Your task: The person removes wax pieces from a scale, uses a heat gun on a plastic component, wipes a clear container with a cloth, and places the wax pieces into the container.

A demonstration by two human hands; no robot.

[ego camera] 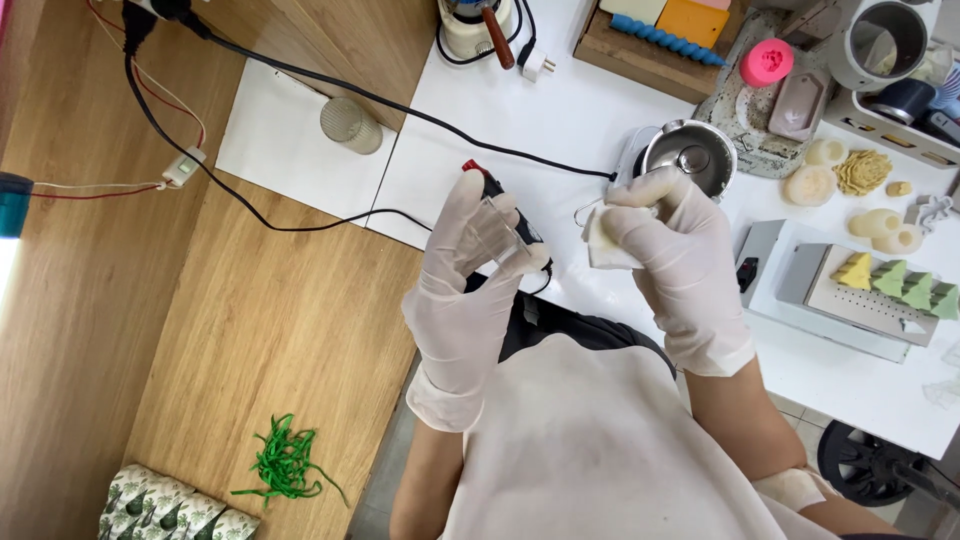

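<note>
Head view, looking straight down: both hands wear white disposable gloves and are raised above the near edge of a white table (560,110). Left hand (470,270) is wrapped around a black corded tool (512,215) with a red tip, fingers curled about its body in a firm hold; the tool's black cable (330,85) runs back across the table to the wooden floor (270,320). Right hand (675,250) is closed on a folded white wipe (605,243), pinching it between thumb and fingers, just beside the tool's lower end; whether wipe and tool touch cannot be told. Directly behind the right hand stands a small steel pot (690,155) on a white base. Further right on the table lies a grey tray (860,305) carrying a row of small tree-shaped pieces, one yellow and the others green (900,280). Cream-coloured moulded shapes (835,170) lie near the pot, and a pink moulded piece (767,62) sits behind them. A wooden box (650,45) holds blue and orange items at the table's far side. A clear ribbed glass (350,125) lies on a white sheet on the floor, and green shreds (285,462) lie well apart, nearer the person.
</note>
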